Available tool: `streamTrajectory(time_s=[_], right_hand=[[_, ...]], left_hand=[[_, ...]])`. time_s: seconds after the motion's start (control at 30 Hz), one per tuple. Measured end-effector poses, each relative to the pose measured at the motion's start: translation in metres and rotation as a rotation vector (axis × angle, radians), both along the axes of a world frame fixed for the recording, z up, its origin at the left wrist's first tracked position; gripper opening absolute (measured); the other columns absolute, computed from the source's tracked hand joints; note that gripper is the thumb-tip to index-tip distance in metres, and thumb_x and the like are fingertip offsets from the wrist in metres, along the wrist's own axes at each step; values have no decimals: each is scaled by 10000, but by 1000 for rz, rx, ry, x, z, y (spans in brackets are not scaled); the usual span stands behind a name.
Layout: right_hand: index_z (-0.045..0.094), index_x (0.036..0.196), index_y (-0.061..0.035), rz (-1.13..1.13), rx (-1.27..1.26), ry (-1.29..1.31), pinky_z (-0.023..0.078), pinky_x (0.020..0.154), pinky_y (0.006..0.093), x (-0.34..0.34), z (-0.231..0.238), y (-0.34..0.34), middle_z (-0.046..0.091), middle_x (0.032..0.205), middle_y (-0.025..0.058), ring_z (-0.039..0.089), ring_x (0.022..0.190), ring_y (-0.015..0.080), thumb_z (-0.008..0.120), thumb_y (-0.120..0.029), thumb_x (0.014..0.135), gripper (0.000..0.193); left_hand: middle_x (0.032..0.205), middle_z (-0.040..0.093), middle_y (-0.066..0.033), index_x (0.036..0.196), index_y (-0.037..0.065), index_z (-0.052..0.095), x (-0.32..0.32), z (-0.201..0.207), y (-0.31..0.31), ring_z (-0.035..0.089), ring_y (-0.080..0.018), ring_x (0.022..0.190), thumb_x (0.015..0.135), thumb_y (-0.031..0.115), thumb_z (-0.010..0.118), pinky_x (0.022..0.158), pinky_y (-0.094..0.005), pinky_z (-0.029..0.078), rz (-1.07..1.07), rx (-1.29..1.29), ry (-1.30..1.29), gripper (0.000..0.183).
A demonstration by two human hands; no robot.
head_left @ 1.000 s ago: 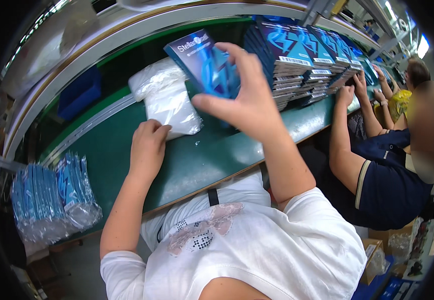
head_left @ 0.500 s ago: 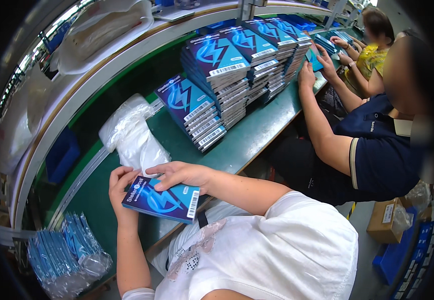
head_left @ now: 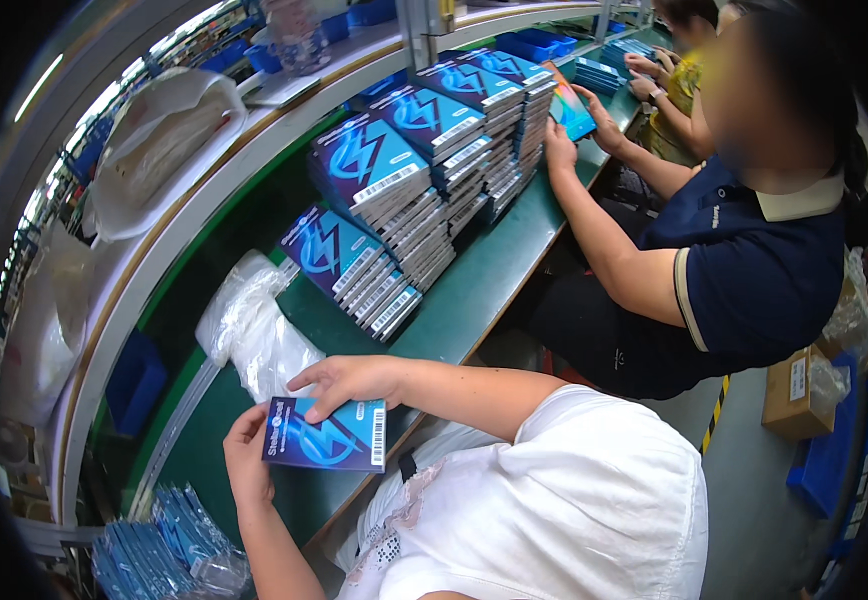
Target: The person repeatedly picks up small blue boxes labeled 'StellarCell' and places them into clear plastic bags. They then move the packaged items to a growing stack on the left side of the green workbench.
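Note:
A flat blue box [head_left: 344, 440] with a light-blue lightning-bolt print and a white barcode strip is held over the near edge of the green table. My left hand [head_left: 250, 452] grips its left end, fingers curled behind it. From above, my right hand [head_left: 354, 385] holds the top edge, its thumb on the front face and its index finger stretched to the left. Just beyond the hands lies a pile of clear plastic bags [head_left: 259, 335]. A short stack of matching boxes [head_left: 326, 255] stands beyond it to the right.
Taller box stacks [head_left: 366, 160] line the table [head_left: 454, 330] toward the far right. Several boxes in clear plastic [head_left: 159, 545] stand at lower left. A co-worker [head_left: 754, 260] in a dark shirt sits to the right, holding a colourful thin item [head_left: 571, 110]. A shelf runs above the table.
The view has shifted, so the stacks and co-workers sit farther left. The blue box has turned to lie more level in the picture. Both my hands still hold it.

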State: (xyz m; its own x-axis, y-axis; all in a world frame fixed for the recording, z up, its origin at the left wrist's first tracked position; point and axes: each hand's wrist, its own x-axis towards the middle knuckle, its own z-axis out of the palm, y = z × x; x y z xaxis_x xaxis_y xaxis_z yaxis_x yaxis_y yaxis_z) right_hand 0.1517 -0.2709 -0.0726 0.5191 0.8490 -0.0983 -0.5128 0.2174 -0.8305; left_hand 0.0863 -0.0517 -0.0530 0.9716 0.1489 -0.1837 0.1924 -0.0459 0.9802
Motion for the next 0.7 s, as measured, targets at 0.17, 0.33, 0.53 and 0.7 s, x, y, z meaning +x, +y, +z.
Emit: streamTrajectory(time_s=[0.17,0.33,0.53,0.7], right_hand=[[324,1365,75,-18,27,31,514,804,264,3,-1,0,572,1174,179,629,935,180,596,-43,828,614],[308,1360,103,-217,-157,-176,451,919,304,-9,-9,-2,497,1275,199,564,1072,217,570,-24,839,597],[542,1041,106,-573,-308,-335,500,738,315,-36,7,2,648,924,165,623,866,198,697,-114,779,375],[599,820,-5,-694,-97,-203,461,601,218,-50,31,-12,648,774,60,585,699,70,717,-124,799,169]], left_hand=[[891,633,-81,1081,-53,592,1,11,5,613,-130,758,807,-55,581,684,-248,521,-43,201,-35,274],[752,582,-37,1112,-53,566,-6,20,-4,579,-98,677,799,-51,574,657,-237,515,-95,262,-45,312],[720,580,-47,1102,-3,578,-24,23,-40,563,-99,672,759,-57,581,656,-235,469,-132,623,-313,347],[805,605,-47,1174,1,526,-37,28,-52,596,-110,739,861,61,588,688,-233,484,12,214,-286,324]])
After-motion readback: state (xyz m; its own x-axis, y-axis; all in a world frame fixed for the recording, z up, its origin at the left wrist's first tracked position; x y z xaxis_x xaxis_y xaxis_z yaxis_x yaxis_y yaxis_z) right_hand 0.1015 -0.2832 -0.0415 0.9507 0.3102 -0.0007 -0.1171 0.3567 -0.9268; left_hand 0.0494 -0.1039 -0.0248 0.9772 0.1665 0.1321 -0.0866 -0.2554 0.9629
